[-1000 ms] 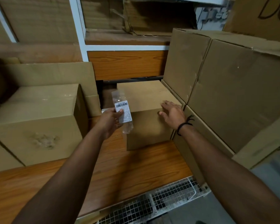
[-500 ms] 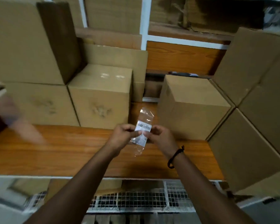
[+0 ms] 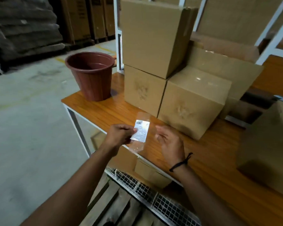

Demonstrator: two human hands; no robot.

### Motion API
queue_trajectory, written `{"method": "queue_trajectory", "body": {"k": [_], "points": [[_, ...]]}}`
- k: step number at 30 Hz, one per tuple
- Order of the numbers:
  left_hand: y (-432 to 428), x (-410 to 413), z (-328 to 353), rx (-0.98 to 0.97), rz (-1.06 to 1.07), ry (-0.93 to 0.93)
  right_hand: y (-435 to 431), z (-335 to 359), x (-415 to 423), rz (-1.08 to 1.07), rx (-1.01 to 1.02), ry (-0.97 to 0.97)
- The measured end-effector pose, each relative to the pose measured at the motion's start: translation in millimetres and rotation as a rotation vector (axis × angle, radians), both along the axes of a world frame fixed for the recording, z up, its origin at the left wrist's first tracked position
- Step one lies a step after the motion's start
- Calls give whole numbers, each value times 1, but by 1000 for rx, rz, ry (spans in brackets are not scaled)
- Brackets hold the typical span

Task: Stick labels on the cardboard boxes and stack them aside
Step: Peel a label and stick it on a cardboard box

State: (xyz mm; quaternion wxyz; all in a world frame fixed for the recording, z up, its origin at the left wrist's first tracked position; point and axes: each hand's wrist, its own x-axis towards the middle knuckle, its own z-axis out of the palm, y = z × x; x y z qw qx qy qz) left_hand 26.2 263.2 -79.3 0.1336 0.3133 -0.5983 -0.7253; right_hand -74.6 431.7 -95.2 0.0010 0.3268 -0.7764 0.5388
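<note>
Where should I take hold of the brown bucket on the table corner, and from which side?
Grip the bucket by its rim, from above, on the side away from the boxes. It stands upright with its open mouth up, and the rim juts out over walls that narrow downward, so fingers would probably slip on the walls.

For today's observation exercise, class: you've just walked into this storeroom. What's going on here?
A person at a wooden table holds a white barcode label on clear film. The left hand pinches the label's left edge; the right hand grips the film's right side, seemingly peeling. Cardboard boxes sit stacked on the table beside a brown bucket. This label is not yet on a box.
</note>
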Motion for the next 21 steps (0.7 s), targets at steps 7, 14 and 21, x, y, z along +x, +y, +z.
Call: {"method": "queue_trajectory", "body": {"k": [7,14,21], "points": [[-106,15,9,16,22,41,-130,10,-13,349,54,770],[-249,8,22,-484,-132,155,-283,40,-18,160,11,62],[-345,-44,62,-907,75,162,-380,84,-50,92,-229,-524]]}}
